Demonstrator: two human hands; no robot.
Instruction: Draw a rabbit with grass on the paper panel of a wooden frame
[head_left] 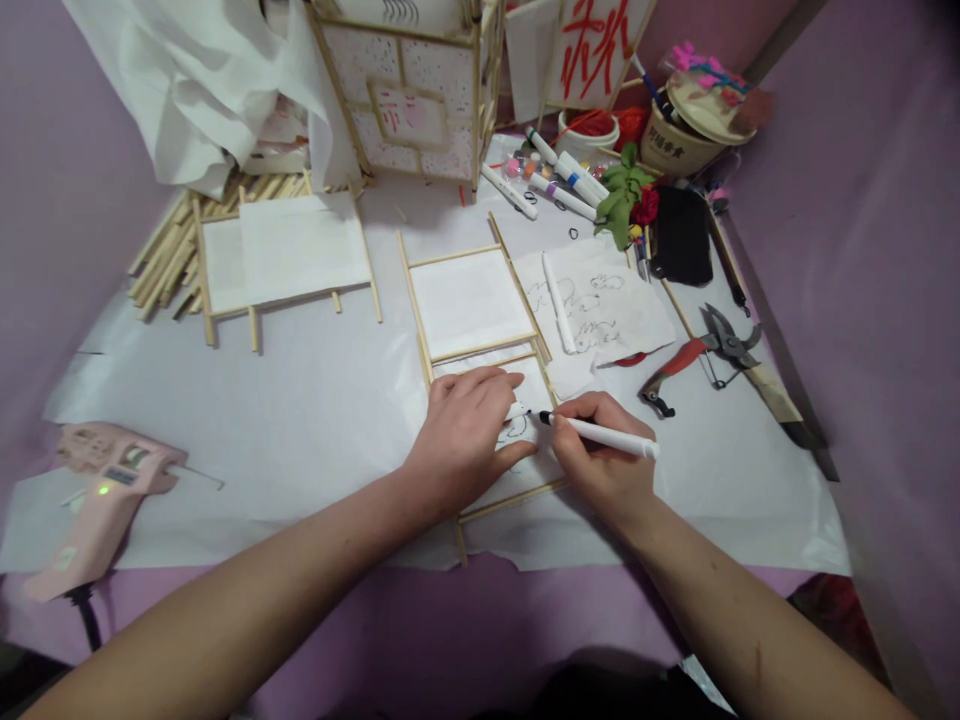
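My right hand (604,455) grips a white marker (611,436), its dark tip pointing left over a white paper panel (491,488) in a thin wooden stick frame (514,500). Black curved lines (516,430) show on the paper beside the tip. Across the same panel lies my left hand (469,425), its fingers stretched out and its thumb apart. A small white piece shows by its fingers; I cannot tell whether they hold it. Just beyond my hands is another framed paper panel (472,300), which looks blank. To the right, a sketch sheet (630,310) has animal-like drawings and a second white marker (559,302) on it.
A pink glue gun (105,500) stands at the left. Behind it are another framed panel (296,250) and stacked wooden sticks (169,250). A paper lantern (439,100) stands at the back. Pruning shears (705,350), a black phone (681,235) and a paper tub (675,140) are at right.
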